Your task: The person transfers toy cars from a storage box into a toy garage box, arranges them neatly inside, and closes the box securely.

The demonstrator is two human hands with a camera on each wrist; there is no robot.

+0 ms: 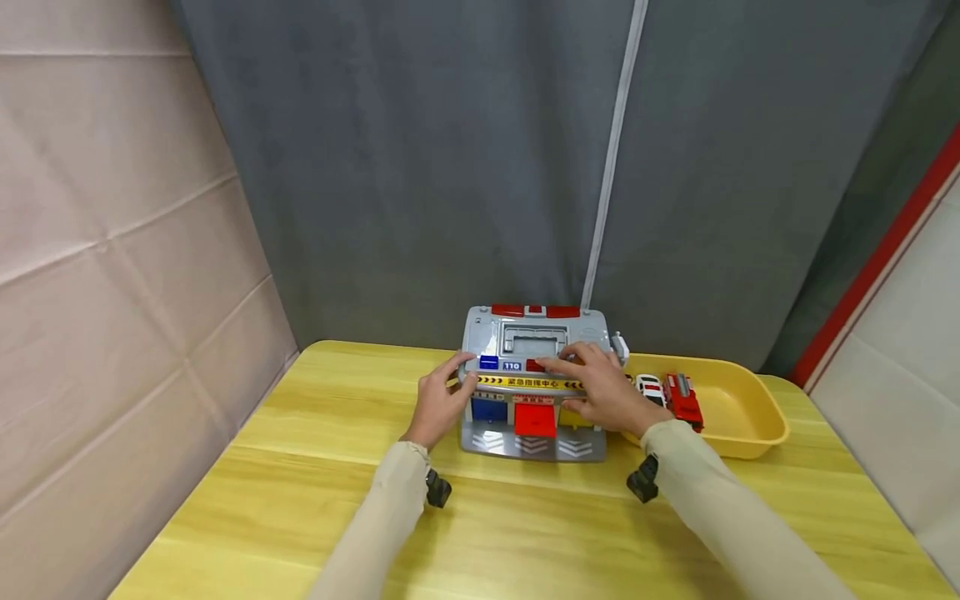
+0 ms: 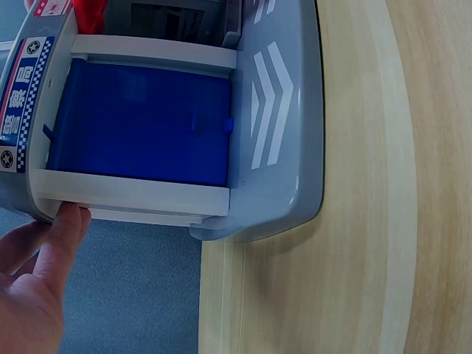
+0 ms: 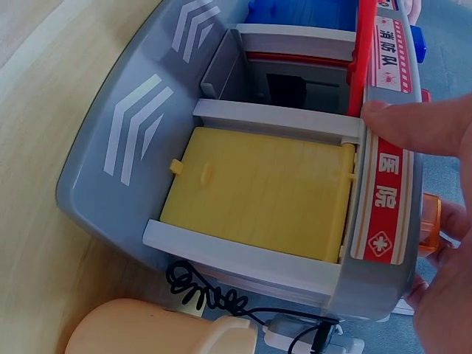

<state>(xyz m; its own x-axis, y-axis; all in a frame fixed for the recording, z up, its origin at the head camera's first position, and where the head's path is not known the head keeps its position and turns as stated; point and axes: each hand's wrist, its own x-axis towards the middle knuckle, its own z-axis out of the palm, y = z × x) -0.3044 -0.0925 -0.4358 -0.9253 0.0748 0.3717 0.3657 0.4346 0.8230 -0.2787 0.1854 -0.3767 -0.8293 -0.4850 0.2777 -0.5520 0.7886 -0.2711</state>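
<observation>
A grey toy garage (image 1: 476,333) stands on the table. Its roof has a blue button (image 1: 488,362) and a red button (image 1: 534,365). My left hand (image 1: 437,402) holds the roof's left end, index finger on top and thumb at the front. At the right end, my right hand (image 1: 603,387) grips the roof's front edge. Its index fingertip is at the red button, and its thumb rests on the front sign. The middle red door (image 1: 535,420) is swung up, showing a dark bay. The blue door (image 2: 140,122) and yellow door (image 3: 258,192) are down.
Right of the garage sits a yellow tray (image 1: 742,408) holding a white toy car (image 1: 651,388) and a red toy truck (image 1: 684,402). A coiled black cord (image 3: 214,295) hangs at the garage's right side. A grey curtain (image 1: 420,183) hangs behind the table.
</observation>
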